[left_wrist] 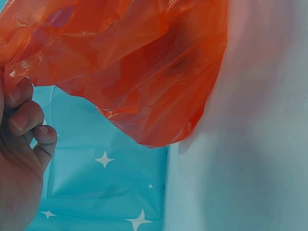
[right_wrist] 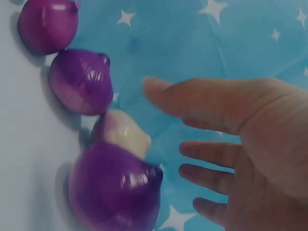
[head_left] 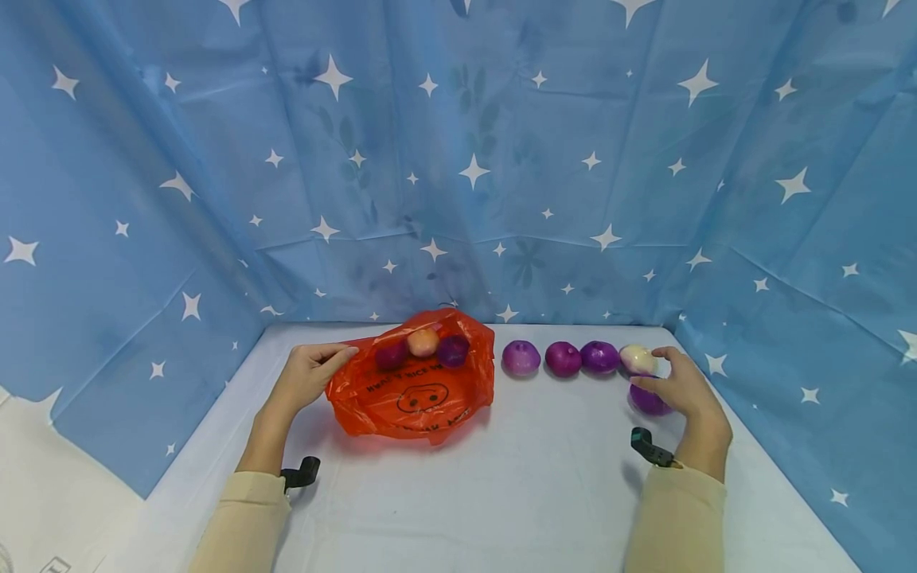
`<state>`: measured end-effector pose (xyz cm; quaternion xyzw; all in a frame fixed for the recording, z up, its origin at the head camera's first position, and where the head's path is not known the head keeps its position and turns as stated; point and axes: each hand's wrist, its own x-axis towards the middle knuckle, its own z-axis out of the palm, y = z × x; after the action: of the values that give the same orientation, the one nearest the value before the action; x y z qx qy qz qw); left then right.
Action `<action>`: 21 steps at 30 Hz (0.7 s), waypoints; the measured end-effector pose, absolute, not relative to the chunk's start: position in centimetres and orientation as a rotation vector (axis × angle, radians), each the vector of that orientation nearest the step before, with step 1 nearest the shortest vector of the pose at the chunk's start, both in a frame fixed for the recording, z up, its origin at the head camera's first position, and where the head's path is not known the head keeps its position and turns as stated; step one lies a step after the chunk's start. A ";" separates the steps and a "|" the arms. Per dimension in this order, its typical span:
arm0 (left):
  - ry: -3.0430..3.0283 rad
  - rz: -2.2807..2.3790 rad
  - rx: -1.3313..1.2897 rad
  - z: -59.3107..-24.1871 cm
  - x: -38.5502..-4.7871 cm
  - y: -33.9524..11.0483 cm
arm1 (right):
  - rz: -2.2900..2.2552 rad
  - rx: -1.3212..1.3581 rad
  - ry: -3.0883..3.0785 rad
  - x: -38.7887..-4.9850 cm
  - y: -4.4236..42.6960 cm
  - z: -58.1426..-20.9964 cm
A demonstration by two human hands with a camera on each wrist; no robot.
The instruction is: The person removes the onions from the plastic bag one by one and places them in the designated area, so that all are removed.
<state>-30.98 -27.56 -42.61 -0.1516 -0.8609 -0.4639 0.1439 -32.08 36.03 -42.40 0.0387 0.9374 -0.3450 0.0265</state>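
Note:
My left hand (head_left: 301, 382) pinches the left edge of a red plastic bag (head_left: 423, 406); the left wrist view shows the hand (left_wrist: 21, 149) with curled fingers at the bag (left_wrist: 159, 72). Inside the bag, as seen in the head view, lie a pale onion-like bulb (head_left: 423, 342) and two darker ones. My right hand (head_left: 688, 390) hovers at the right end of a row of bulbs, near a whitish bulb (head_left: 637, 360) and a purple bulb (head_left: 649, 398). In the right wrist view its fingers are spread beside the whitish bulb (right_wrist: 126, 132) and large purple bulb (right_wrist: 113, 187), holding nothing.
Three more purple bulbs stand between the bag and the whitish bulb: a lighter one (head_left: 520, 359), a reddish one (head_left: 563, 360) and a darker one (head_left: 599, 357). All are on a white-covered table (head_left: 487, 493). A blue star-patterned curtain (head_left: 444, 199) stands behind and on both sides.

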 end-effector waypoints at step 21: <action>-2.479 -1.320 -0.426 -42.7 -31.0 -27.6 | -1.187 -0.316 3.070 -33.9 27.4 -38.9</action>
<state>-31.04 -27.56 -42.65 -0.1484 -0.8628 -0.4594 0.1500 -33.92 27.37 -38.89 -0.0953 0.9253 -0.3577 -0.0823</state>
